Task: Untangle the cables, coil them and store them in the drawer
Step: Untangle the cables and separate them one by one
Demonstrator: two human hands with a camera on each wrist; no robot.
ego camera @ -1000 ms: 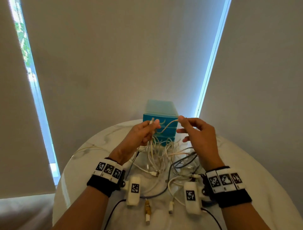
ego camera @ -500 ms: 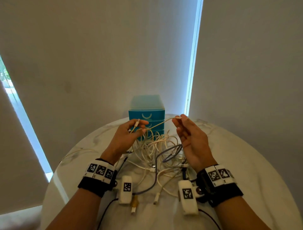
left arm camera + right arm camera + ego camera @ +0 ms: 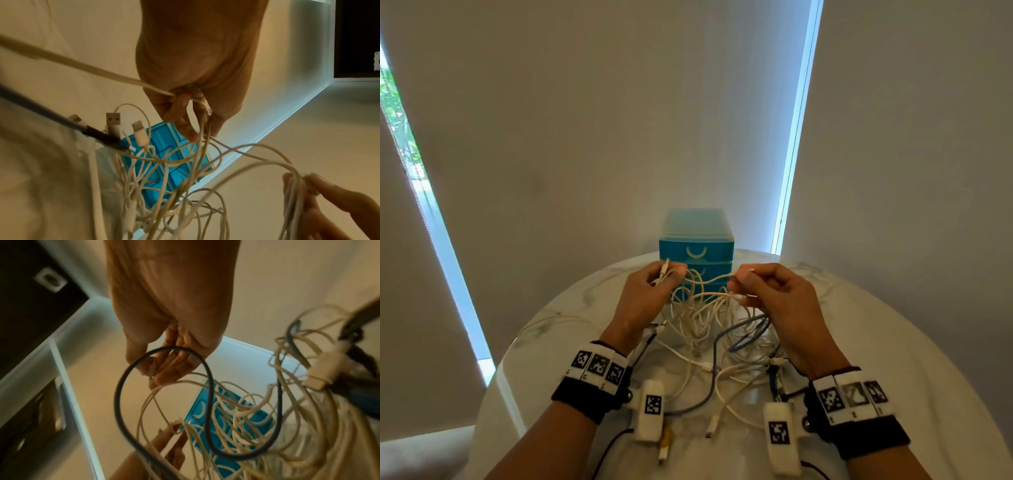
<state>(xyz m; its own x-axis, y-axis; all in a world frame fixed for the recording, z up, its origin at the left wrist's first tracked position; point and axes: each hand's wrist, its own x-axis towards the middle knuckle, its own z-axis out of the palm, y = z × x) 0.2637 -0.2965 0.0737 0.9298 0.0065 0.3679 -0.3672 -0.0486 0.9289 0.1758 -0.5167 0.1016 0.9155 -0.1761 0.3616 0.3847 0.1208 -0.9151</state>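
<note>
A tangle of white cables (image 3: 705,318) with a grey-blue cable (image 3: 746,335) lies on the round marble table (image 3: 893,349). My left hand (image 3: 650,294) pinches a white cable (image 3: 709,279) near its plug, above the heap. My right hand (image 3: 767,291) pinches the same cable a short span to the right, with other white strands by its fingers. In the left wrist view the left fingers (image 3: 185,123) curl round white strands. In the right wrist view a dark cable loop (image 3: 164,402) hangs before the right fingers (image 3: 170,366). A blue drawer unit (image 3: 697,250), drawers shut, stands behind the hands.
Loose plugs and cable ends (image 3: 714,423) lie near the table's front edge between my wrists. Grey blinds (image 3: 619,120) hang close behind the table, with bright window strips at left and right. Bare marble spreads at the right (image 3: 876,308) of the heap.
Both hands have come closer together and a little lower, shortening the cable span between them. The right hand now has curled fingers over more strands.
</note>
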